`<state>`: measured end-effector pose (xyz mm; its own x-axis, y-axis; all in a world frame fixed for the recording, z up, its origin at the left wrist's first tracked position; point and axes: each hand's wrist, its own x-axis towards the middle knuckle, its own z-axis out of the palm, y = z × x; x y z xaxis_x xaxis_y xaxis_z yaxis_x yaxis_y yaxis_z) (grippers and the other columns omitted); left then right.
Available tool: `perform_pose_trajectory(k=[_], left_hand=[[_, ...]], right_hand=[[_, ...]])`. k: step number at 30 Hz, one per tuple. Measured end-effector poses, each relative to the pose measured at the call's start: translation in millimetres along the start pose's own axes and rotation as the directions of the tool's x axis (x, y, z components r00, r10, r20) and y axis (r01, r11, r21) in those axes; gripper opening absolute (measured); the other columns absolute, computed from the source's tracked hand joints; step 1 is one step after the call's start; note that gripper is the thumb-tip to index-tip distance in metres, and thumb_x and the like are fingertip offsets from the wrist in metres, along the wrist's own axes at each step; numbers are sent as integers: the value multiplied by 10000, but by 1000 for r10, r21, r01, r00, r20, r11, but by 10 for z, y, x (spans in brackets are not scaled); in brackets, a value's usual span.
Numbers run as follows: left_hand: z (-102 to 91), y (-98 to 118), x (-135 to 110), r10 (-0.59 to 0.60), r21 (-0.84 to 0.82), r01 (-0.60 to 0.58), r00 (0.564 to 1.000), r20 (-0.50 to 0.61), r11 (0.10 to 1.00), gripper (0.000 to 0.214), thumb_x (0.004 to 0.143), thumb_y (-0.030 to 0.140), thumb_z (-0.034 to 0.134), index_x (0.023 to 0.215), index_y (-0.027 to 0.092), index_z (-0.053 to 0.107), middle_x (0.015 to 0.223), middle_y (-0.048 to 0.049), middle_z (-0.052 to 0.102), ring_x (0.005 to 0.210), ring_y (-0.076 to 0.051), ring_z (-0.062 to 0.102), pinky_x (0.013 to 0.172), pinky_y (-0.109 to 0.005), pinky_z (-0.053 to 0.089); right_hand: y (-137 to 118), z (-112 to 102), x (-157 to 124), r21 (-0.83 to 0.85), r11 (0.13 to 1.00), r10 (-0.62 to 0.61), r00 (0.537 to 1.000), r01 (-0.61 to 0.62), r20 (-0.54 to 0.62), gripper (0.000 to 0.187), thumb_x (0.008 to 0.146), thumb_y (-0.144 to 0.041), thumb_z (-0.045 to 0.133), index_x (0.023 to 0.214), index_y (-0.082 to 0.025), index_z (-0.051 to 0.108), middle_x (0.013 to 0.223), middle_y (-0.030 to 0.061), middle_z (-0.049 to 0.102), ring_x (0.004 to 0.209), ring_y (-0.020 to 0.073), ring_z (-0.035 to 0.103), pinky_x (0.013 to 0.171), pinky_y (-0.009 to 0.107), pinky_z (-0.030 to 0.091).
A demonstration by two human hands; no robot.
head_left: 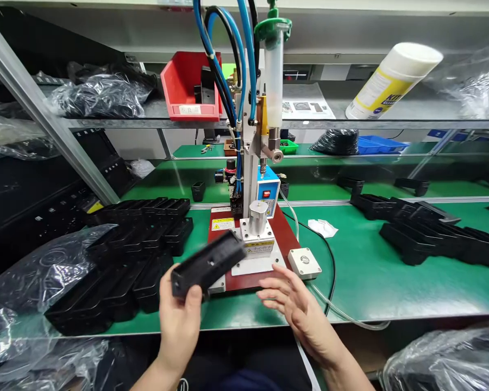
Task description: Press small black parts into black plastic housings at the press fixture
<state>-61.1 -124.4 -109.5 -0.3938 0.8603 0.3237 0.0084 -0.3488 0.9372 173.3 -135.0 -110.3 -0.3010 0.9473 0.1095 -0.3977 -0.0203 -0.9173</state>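
Observation:
My left hand (179,320) is closed on a black plastic housing (207,263), held tilted in the air just in front of the dispensing machine's red base plate (285,239). My right hand (297,304) is open with fingers spread and holds nothing, hovering above the green mat beside the base plate's front edge. The machine's metal post (258,217) stands upright on a white block behind the housing, under a glue syringe (274,76).
Stacks of black housings (138,250) lie at the left, more (427,231) at the right. A white push button box (304,263) sits right of the base plate, with hoses trailing. Plastic bags of parts flank the front corners. A red bin (189,87) and a white bottle (391,79) stand on the shelf.

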Motion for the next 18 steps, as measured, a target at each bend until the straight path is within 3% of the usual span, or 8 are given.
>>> perform_pose_trajectory(k=[3,5,7,9,10,11,14,18], left_hand=[[-117,1,484,-88,-93,82,994,-60,992,436,819,489,677,1135,258,484,1155,-77,626,1001,-240,654,822,-402,579],[-194,-45,978,3,33,0,997,-80,999,480,760,487,732,1090,223,506,1120,-88,647,1022,-238,648,871,-391,558],[-202,-129,1516,130,269,-99,986,-100,958,501,756,489,719,1104,201,502,1082,-96,672,1015,-234,658,921,-373,526],[-99,-238,2007,123,609,-44,988,-89,792,476,780,481,690,1117,193,518,1090,-94,681,1031,-232,657,929,-339,505],[-9,-299,2212,53,736,32,994,-91,676,465,802,499,660,1124,195,521,1113,-90,679,1065,-235,647,937,-330,496],[98,-363,2382,12,779,83,993,-115,622,471,800,499,661,1119,178,532,1107,-111,681,1072,-263,645,929,-346,497],[425,-571,2684,-73,827,176,984,-162,534,521,772,440,698,1153,129,528,1094,-180,677,1073,-338,643,900,-399,502],[642,-823,2754,-120,869,190,981,-151,457,604,800,375,663,1309,133,443,1125,-210,662,1066,-355,646,867,-422,504]], right_hand=[[56,-174,-126,-163,986,-11,984,-19,-180,561,826,-592,748,1239,-245,594,1178,137,617,1037,273,619,921,386,484],[98,-255,-194,-237,970,-22,955,-51,-295,484,820,-578,746,1122,-209,656,1086,133,653,955,267,640,874,379,511],[135,-296,-238,-280,957,-37,929,-72,-367,466,804,-584,751,1047,-191,687,1022,125,670,898,261,649,832,370,530],[167,-305,-259,-301,952,-66,913,-63,-402,449,800,-583,753,1008,-188,703,984,117,679,869,255,653,802,352,543],[181,-305,-265,-306,951,-83,907,-52,-414,440,798,-581,756,995,-190,710,973,114,683,864,253,656,794,342,547],[196,-306,-272,-309,950,-97,901,-43,-423,431,796,-580,758,983,-193,716,963,111,686,859,253,659,787,332,553],[235,-341,-313,-326,945,-125,883,-34,-452,423,790,-586,757,961,-200,730,956,109,690,864,262,665,796,328,569],[268,-464,-424,-379,924,-141,871,-56,-471,436,760,-603,770,929,-202,747,956,109,694,859,278,675,796,319,586]])
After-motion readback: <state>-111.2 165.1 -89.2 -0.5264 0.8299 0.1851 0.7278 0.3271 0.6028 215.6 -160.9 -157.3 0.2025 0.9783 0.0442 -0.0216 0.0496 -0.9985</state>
